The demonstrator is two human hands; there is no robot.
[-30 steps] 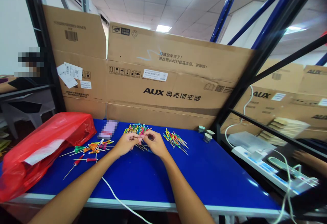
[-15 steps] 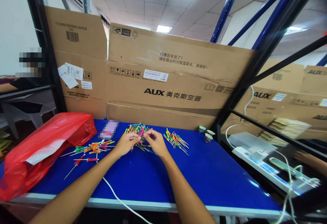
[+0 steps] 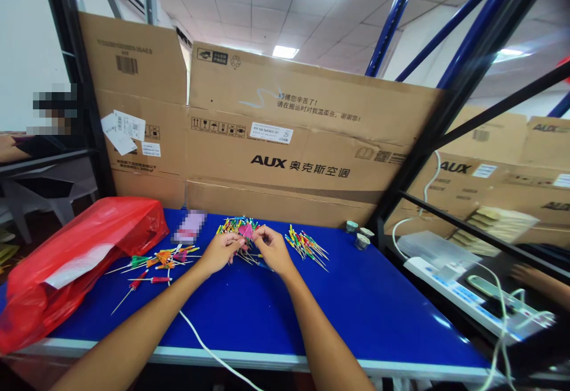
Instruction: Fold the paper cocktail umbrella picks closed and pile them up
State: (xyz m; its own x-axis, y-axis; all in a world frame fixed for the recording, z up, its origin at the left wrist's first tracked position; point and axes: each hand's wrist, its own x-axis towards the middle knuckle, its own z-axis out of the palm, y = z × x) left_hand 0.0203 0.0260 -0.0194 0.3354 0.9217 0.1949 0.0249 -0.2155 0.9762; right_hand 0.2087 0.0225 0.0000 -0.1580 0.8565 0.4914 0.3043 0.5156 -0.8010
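Blue surface | on it, heap of colourful picks | our left hand: fingers pinched on pink paper umbrella | our right hand: fingers at its edge, grip we cannot tell | thin paper may tear, we judge, if we pull too strongly

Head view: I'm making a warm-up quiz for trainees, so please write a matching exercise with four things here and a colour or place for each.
Things
1. Bag
2. Umbrella
3. Table
4. Tubs

Descriptions
A. Blue, under the other three
B. Near the far right corner
C. Pink, between left hand and right hand
D. Red, at the left side

Pairs: 1-D, 2-C, 3-A, 4-B
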